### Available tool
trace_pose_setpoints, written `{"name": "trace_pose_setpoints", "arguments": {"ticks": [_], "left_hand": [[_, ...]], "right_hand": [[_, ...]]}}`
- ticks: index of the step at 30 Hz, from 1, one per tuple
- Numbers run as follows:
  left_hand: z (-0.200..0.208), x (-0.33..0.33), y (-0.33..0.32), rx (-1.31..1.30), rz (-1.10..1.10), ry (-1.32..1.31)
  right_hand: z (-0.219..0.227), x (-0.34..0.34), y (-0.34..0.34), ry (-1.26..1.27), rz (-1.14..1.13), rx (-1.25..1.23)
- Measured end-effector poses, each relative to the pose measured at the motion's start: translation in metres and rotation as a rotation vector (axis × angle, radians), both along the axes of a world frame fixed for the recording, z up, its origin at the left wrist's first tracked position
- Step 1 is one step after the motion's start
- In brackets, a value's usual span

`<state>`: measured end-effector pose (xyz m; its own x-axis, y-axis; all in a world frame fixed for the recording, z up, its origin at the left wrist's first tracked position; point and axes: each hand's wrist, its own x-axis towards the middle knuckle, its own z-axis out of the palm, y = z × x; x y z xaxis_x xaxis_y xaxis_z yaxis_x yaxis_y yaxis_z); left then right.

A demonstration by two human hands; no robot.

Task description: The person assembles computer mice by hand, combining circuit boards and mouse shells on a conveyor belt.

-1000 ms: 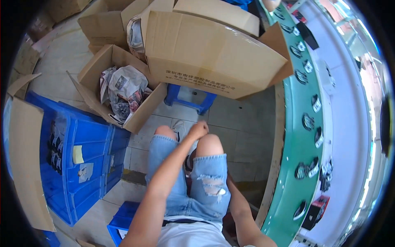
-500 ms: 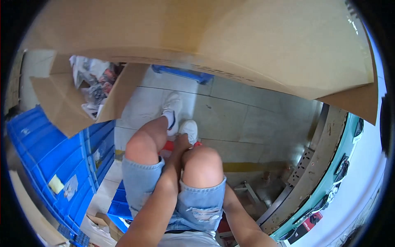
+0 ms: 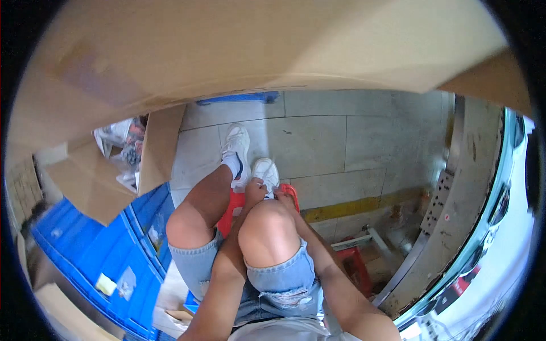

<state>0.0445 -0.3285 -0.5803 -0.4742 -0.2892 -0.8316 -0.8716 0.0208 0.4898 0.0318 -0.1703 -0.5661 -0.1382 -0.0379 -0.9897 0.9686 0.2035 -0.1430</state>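
Note:
My left hand (image 3: 255, 192) reaches down between my knees to the ankle side of my right white sneaker (image 3: 265, 171). Its fingers look curled in against the shoe's collar and white laces. On the shoe's other side is my right hand (image 3: 287, 198), fingers bent toward the heel and partly hidden behind my raised right knee. Whatever the fingers pinch is too small to make out. My left sneaker (image 3: 236, 149), with a white sock, stands flat on the tiled floor (image 3: 313, 145). A red plastic stool (image 3: 229, 216) shows beneath my right foot and legs.
A large cardboard box (image 3: 273, 45) spans the top. At left an open carton (image 3: 159, 148) holds plastic-wrapped items, beside blue plastic crates (image 3: 102, 256). A workbench edge (image 3: 475, 153) with a power strip (image 3: 438, 199) runs along the right. A blue pallet-like base (image 3: 239, 98) lies ahead.
My right hand has come into sight beside the right shoe, and my left hand now shows at its ankle. The view has shifted, revealing more of the red stool.

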Motion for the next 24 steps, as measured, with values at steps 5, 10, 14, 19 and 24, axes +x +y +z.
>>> {"name": "trace_pose_setpoints", "arguments": {"ticks": [5,10,14,19,24], "left_hand": [[0.011,0.006,-0.013,0.082,0.041,0.005],[0.078,-0.028,-0.017,0.167,0.239,-0.098],[0.099,-0.052,-0.025,0.128,0.118,-0.136],[0.111,-0.077,-0.041,0.087,-0.070,-0.192],[0.127,-0.105,-0.016,0.126,-0.242,-0.237]], "right_hand": [[0.002,0.005,-0.030,0.586,0.324,0.269],[0.028,-0.015,-0.026,0.192,-0.351,-0.029],[0.047,-0.023,-0.027,0.110,-0.444,-0.122],[0.034,-0.033,-0.030,0.073,-0.461,-0.239],[-0.003,0.009,0.018,0.100,-0.384,-0.152]]}}
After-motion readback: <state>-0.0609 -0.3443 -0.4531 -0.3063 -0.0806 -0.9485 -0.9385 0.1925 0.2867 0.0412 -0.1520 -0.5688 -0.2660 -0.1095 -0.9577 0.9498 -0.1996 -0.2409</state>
